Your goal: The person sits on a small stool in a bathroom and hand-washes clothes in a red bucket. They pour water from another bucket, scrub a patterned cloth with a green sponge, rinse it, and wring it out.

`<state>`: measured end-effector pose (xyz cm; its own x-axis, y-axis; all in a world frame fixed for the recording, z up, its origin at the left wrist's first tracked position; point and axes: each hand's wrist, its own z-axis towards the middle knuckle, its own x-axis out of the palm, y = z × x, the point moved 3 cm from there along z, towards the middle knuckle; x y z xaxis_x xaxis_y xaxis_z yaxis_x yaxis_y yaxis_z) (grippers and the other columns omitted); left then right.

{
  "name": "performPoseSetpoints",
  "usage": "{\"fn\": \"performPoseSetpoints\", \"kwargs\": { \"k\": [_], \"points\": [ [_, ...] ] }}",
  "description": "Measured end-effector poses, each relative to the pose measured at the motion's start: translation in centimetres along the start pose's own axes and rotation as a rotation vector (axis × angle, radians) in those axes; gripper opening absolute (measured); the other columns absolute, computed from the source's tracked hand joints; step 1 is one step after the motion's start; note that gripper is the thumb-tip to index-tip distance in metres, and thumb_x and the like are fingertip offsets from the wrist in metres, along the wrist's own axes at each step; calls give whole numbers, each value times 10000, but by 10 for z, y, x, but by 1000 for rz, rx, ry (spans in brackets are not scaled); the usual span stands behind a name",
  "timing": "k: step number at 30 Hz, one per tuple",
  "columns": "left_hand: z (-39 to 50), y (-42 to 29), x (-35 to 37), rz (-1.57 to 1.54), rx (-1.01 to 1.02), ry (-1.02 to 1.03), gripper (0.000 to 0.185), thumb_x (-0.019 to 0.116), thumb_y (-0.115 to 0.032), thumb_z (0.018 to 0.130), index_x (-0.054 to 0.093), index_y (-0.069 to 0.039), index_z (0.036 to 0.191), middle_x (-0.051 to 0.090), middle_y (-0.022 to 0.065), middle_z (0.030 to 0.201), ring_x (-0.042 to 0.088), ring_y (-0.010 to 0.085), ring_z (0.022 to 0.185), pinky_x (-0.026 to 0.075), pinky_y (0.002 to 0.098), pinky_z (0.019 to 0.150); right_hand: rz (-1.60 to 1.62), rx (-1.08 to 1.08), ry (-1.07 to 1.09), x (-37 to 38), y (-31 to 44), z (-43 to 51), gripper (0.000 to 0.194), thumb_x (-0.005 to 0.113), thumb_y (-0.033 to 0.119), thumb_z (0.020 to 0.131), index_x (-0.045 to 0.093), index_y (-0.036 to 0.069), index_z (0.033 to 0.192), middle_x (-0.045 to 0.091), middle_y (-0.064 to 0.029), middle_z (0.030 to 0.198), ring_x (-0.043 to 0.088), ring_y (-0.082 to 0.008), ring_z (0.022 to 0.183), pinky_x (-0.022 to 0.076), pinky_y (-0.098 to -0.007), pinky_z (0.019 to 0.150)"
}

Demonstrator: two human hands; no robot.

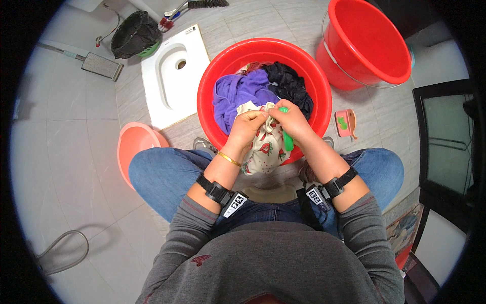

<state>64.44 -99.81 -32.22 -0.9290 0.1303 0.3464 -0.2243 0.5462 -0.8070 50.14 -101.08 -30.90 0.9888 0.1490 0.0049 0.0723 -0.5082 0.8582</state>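
Observation:
Over a large red plastic tub (205, 87), my left hand (247, 127) pinches the edge of a cream cloth with a strawberry print (265, 152). My right hand (291, 119) grips the same cloth, a few centimetres from the left fingertips. A green plastic handle (288, 141) sticks out below my right palm; its working end is hidden by hand and cloth. The cream cloth hangs over the tub's near rim. Inside the tub lie a purple cloth (237, 91) and a black garment (290, 85), with some reddish fabric (258, 67) at the far side.
A red bucket (336, 72) with a wire handle stands at the far right. Near it lies a pink soap dish (344, 129) with a green piece inside. A white squat toilet (152, 87) is set in the floor left of the tub. A pink basin (125, 152) sits beside my left knee.

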Motion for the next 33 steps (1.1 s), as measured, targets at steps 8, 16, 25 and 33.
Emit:
{"fn": "performPoseSetpoints", "kwargs": {
  "k": [8, 16, 25, 33],
  "points": [
    [-1, -2, 4, -108, -20, -87, 194, 481, -159, 931, 568, 5, 986, 632, 65, 856, 589, 123, 731, 470, 239, 633, -117, -141, -182, -6, -15, 8, 97, 604, 95, 735, 536, 73, 801, 549, -43, 662, 499, -116, 538, 397, -261, 469],
    [2, -5, 4, -706, -75, 23, 308, 338, -187, 972, 467, 43, 1131, 555, 190, 1125, 565, 286, 1038, 462, 398, 926, 146, 198, -66, -16, -13, 9, 172, 560, 10, 686, 535, 73, 845, 519, -26, 678, 515, -128, 627, 419, -259, 574],
    [-8, 14, 29, -619, -135, 38, 313, 352, -285, 975, 474, -58, 1152, 580, 107, 1061, 585, 232, 962, 483, 381, 843, -900, -701, -156, 42, 50, -31, 384, 599, 355, 801, 528, 37, 1004, 544, -198, 998, 548, -373, 904, 430, -445, 804],
    [0, 45, 18, -1548, -350, 219, 434, 294, -405, 965, 443, -94, 1228, 535, 93, 1179, 535, 252, 1069, 421, 403, 934, -807, -701, -123, 49, 34, -37, 364, 534, 366, 858, 534, 24, 984, 537, -199, 927, 565, -379, 846, 437, -456, 750]
  ]
}}
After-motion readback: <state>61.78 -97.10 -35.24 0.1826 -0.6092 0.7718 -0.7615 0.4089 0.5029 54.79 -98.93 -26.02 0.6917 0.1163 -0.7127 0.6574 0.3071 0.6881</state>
